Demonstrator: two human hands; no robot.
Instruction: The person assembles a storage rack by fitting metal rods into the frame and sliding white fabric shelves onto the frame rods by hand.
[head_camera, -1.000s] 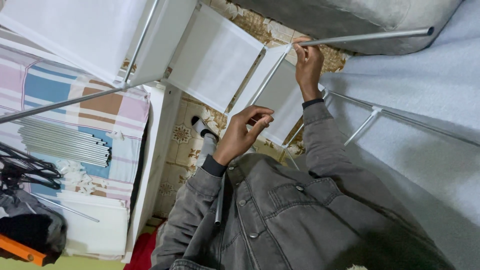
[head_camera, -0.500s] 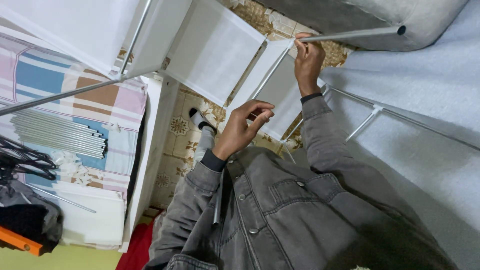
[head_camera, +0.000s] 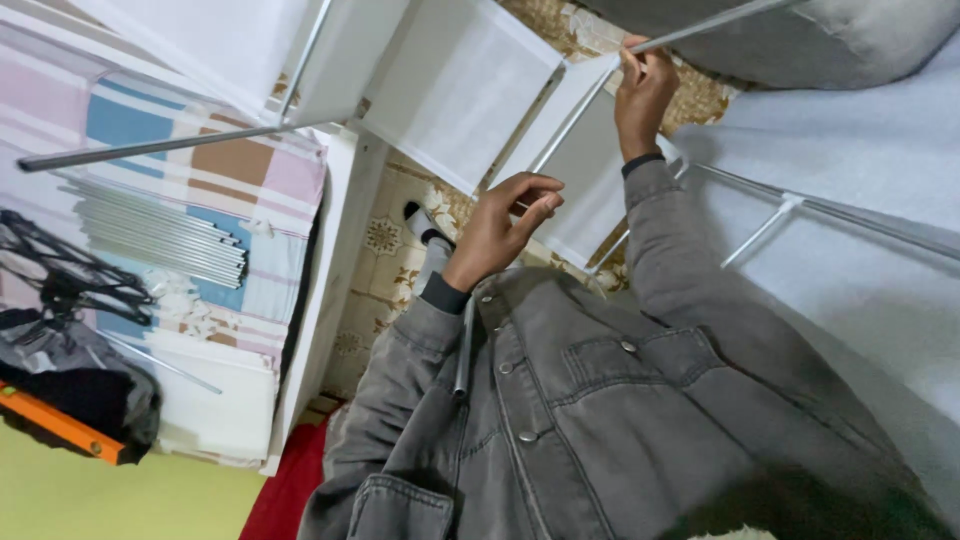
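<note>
My right hand (head_camera: 642, 92) is raised and grips the end of a long grey metal rod (head_camera: 712, 25) where it meets the white fabric shelf panel (head_camera: 455, 90) of a rod-frame rack. My left hand (head_camera: 500, 232) is lower, near my chest, with its fingers curled around a short metal tube (head_camera: 462, 350) that runs down along my wrist and grey jacket sleeve. Both hands are apart from each other. Another thin rod (head_camera: 565, 125) of the frame passes between them.
A bundle of several metal rods (head_camera: 160, 235) lies on a striped sheet at the left, beside black wire hangers (head_camera: 60, 270) and an orange level (head_camera: 60, 425). Grey fabric (head_camera: 830, 50) hangs at the upper right. Patterned floor tiles (head_camera: 385, 240) and a red mat (head_camera: 290, 490) lie below.
My right hand has stayed on the long rod, which has swung upward in view. My left hand has curled tighter around the short tube. The camera has shifted slightly.
</note>
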